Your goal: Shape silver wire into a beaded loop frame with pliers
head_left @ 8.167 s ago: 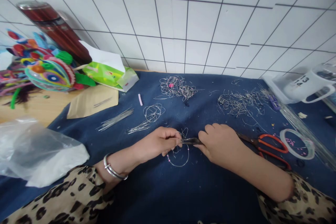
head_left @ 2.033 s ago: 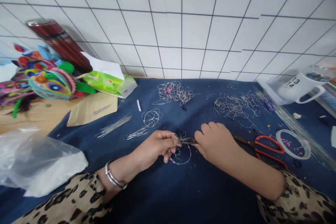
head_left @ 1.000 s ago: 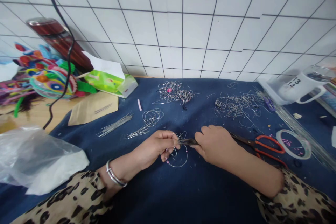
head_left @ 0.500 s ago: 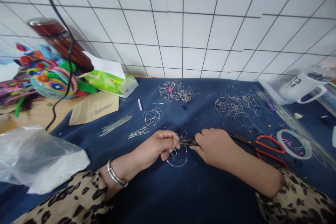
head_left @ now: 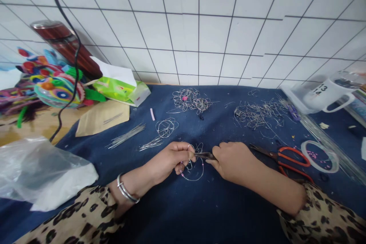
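Wire loop [head_left: 195,167] with pink beads sits mid-bench [head_left: 200,213] toward the near edge, pinched at its top by the left hand [head_left: 171,158]. The right hand [head_left: 233,160] is clenched around dark pliers [head_left: 204,155], tips meeting the wire just beside the left fingertips. Red-handled scissors [head_left: 286,158] lie just right of that hand. Straight wire bundles [head_left: 126,136] lie toward the left edge, tangled wire scraps [head_left: 257,114] toward the far right corner, near a white mug [head_left: 328,93].
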The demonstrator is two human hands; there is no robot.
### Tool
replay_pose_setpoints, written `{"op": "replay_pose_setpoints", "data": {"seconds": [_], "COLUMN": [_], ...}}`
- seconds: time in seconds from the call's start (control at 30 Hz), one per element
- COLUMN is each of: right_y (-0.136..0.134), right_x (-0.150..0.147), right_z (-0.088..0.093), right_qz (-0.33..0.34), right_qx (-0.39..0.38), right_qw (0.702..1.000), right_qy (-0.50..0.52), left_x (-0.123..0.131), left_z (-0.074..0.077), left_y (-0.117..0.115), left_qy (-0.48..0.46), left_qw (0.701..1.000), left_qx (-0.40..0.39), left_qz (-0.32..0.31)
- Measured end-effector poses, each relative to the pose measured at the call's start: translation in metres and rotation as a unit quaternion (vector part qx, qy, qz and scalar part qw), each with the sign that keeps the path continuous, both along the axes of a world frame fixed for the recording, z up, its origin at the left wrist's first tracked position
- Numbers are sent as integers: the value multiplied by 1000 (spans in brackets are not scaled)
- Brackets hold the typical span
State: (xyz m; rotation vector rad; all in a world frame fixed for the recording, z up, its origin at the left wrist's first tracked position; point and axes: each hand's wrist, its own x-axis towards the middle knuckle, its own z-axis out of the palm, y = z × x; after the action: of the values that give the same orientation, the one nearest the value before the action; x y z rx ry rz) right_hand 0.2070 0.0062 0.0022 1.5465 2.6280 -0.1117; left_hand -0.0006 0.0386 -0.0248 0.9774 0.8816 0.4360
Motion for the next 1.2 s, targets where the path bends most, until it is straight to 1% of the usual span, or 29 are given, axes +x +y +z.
{"op": "replay_pose_setpoints", "data": {"seconds": [0.53,0.63,0.77,0.83,1.0,1.2], "right_y": [1,3,6,7,10,11], "right_x": [2,3,4,5,5,5], "right_z": [-1,-3,-7,-8,-6,-3], "right_qz": [-3,-7,-8,-14,-31,-51], "right_qx": [-14,-13,-29,-44,-65,-75], "right_qw": [1000,1000,999,997,994,992], "right_qy": [9,16,42,56,76,85], "left_x": [-1,0,1,1,0,1], "left_z": [0,2,7,8,10,12], "left_y": [0,-1,-2,-2,-3,-5], "left_qy": [-3,15,67,92,129,132], "left_qw": [1000,999,988,981,969,964], "left_qx": [13,48,137,168,212,231], "left_qz": [-7,-4,5,10,11,14]}}
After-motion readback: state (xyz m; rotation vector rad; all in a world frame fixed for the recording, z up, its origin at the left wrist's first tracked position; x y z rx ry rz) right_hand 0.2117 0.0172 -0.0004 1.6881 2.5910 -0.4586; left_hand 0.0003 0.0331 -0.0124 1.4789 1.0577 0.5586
